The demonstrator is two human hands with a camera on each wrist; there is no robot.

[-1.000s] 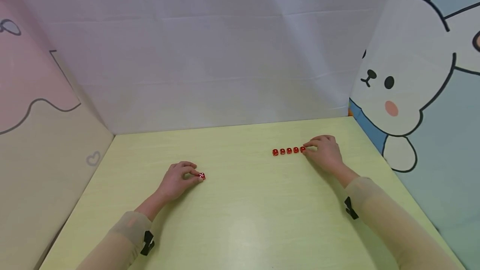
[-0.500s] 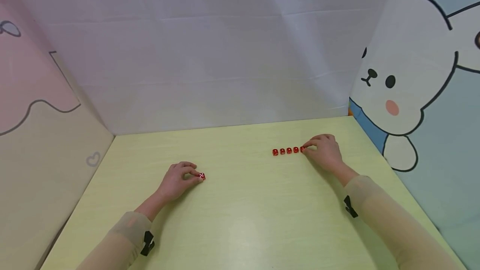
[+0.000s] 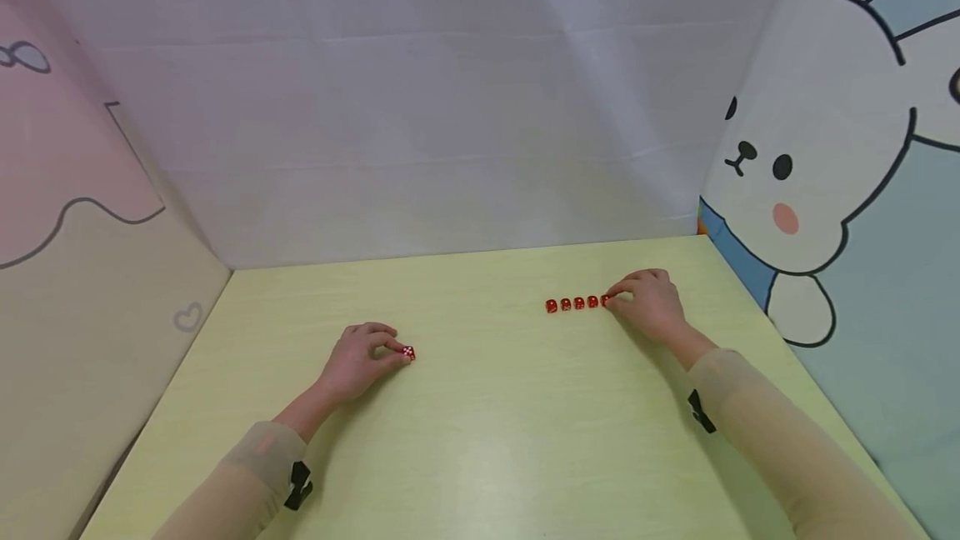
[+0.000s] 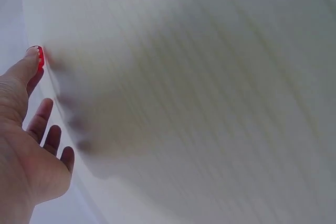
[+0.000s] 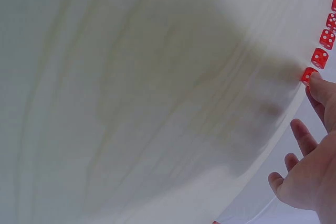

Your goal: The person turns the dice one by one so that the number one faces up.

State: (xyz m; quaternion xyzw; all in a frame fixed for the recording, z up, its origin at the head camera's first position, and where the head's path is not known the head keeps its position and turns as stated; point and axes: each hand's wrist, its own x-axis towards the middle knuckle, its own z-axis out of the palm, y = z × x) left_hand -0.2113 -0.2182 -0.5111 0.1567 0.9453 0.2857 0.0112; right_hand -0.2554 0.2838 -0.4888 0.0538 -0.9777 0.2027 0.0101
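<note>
In the head view my left hand (image 3: 362, 362) pinches a red die (image 3: 408, 352) with white pips between thumb and index finger, at or just above the table left of centre. The other fingers spread loosely behind it, as the left wrist view also shows. At the back right, several red dice (image 3: 579, 303) stand in a short row with narrow gaps. My right hand (image 3: 648, 304) pinches the rightmost die (image 5: 308, 75) of that row between thumb and forefinger. Part of this die is covered by the thumb.
The pale yellow table (image 3: 480, 407) reaches back to a white cloth wall (image 3: 420, 123). A printed side panel with a rabbit (image 3: 817, 190) borders the right side, and a pink and cream panel (image 3: 90, 290) the left.
My left hand has shifted very slightly to the right with its die. The right hand stays at the end of the row, and the dice there keep their places.
</note>
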